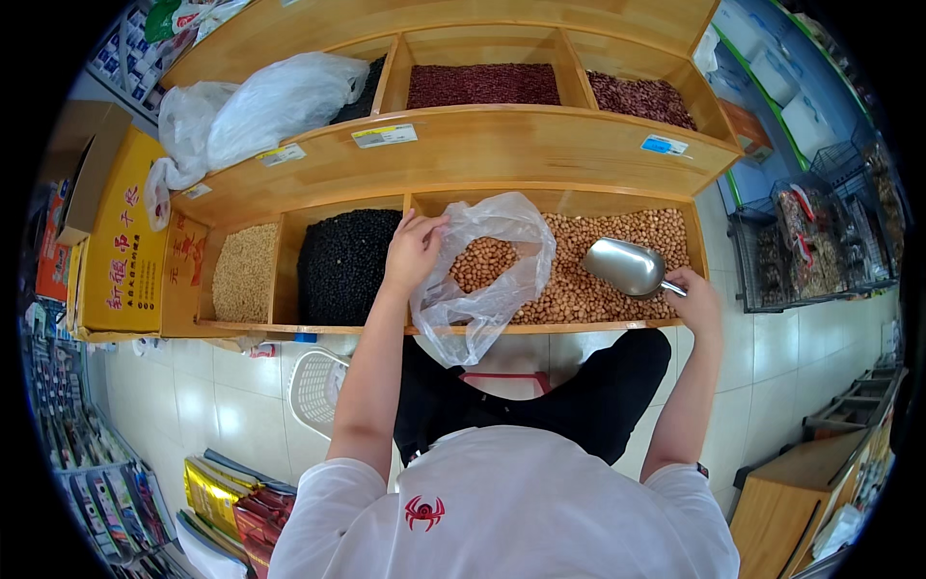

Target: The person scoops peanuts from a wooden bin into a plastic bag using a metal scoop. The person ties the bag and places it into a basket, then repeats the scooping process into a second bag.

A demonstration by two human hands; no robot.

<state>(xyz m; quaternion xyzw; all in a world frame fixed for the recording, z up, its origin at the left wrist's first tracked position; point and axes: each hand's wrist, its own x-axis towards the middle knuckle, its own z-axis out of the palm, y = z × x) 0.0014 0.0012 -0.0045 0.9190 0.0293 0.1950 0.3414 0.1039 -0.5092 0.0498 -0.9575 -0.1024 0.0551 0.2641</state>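
A thin clear plastic bag (499, 293) lies mouth-up at the left of a wooden bin of peanut-like tan kernels (571, 293). Its front edge hangs over the bin's lip, and similar kernels (483, 263) show through its mouth. My left hand (414, 250) pinches the bag's left rim, beside the divider to the black beans (347, 268). In my right hand (696, 298) is the handle of a metal scoop (628, 268). The scoop's rounded back faces up over the kernels at the right, so its inside is hidden.
Pale grain (246, 271) fills the left bin. Behind, a raised row holds dark red beans (483, 85), speckled beans (640, 98) and a heap of plastic bags (278, 105). A yellow carton (119, 246) stands left, a white basket (315, 387) below, a wire rack (803, 239) right.
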